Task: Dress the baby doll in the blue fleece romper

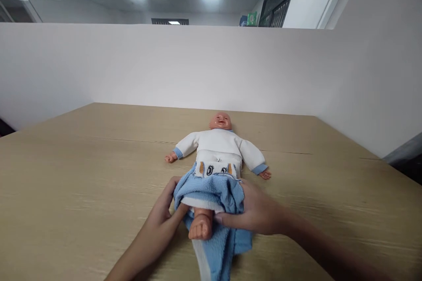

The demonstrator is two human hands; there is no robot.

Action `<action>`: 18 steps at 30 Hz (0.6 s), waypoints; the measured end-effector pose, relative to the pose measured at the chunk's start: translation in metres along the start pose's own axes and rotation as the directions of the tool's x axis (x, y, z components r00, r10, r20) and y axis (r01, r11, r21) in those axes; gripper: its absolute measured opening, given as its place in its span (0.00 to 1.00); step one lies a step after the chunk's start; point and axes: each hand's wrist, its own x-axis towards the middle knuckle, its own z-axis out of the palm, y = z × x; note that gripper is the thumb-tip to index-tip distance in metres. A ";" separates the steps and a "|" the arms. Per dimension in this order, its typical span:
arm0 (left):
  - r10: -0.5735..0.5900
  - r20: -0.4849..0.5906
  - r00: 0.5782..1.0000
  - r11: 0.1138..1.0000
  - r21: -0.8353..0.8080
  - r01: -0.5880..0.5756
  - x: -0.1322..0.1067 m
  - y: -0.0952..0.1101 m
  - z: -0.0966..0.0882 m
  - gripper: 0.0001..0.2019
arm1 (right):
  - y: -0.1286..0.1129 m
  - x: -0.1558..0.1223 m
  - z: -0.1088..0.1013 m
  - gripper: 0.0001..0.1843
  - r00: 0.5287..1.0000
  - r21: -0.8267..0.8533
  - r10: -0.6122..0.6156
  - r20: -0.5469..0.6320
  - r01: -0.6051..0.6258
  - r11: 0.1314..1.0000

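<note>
A baby doll (220, 142) lies on its back on the wooden table (82, 175), head away from me, in a white top with blue cuffs. Blue fleece trousers (214, 193) with a white lining are bunched around its hips, and one bare foot (201, 226) sticks out of them. My left hand (166, 213) grips the trousers' left side, fingers closed on the fabric beside the leg. My right hand (257, 210) holds the right side, thumb pressed against the cloth near the foot.
White partition walls (211, 70) enclose the table at the back and right. The table's far edge meets the back wall. Ceiling lights show above the partition.
</note>
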 end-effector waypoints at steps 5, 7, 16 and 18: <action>-0.071 0.039 0.997 0.997 -0.020 0.072 0.000 0.002 -0.010 0.22 | 0.015 -0.023 -0.006 0.41 0.994 0.145 0.104 0.029 -0.107 0.984; -0.099 0.059 0.993 0.995 -0.012 0.100 -0.002 0.002 -0.011 0.22 | 0.028 -0.031 -0.002 0.37 0.987 0.224 0.162 -0.006 -0.156 0.962; -0.131 0.130 0.983 0.991 0.008 0.131 -0.009 0.003 -0.021 0.27 | 0.057 -0.033 0.004 0.20 0.978 0.675 0.195 0.068 -0.189 0.713; -0.105 0.101 0.989 0.994 0.016 0.104 -0.009 0.003 -0.022 0.27 | 0.059 -0.033 0.004 0.21 0.977 0.712 0.207 0.057 -0.185 0.677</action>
